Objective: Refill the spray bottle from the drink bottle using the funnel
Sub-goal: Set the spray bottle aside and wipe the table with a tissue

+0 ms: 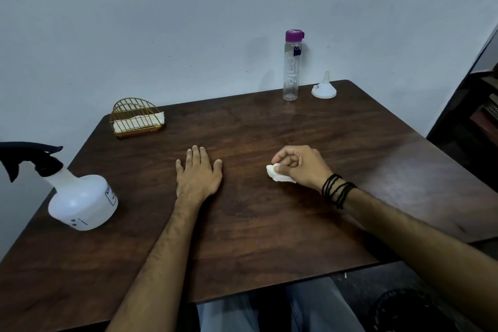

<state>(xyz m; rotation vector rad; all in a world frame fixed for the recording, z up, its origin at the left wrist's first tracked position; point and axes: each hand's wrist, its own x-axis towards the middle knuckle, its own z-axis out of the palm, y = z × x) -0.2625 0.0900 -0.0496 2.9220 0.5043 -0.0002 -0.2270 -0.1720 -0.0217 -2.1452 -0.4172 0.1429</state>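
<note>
A white spray bottle (80,199) with a black trigger head stands at the table's left edge. A clear drink bottle (291,66) with a purple cap stands upright at the far edge by the wall. To its right a white funnel (324,90) rests upside down, spout up. My left hand (199,174) lies flat on the table, palm down, fingers slightly apart, holding nothing. My right hand (299,164) is closed on a crumpled white tissue (277,175) pressed against the tabletop, far from the bottles.
A gold wire napkin holder (136,117) with white napkins sits at the far left of the dark wooden table (256,224). A grey wall runs behind. Dark furniture stands to the right. My legs show under the near edge.
</note>
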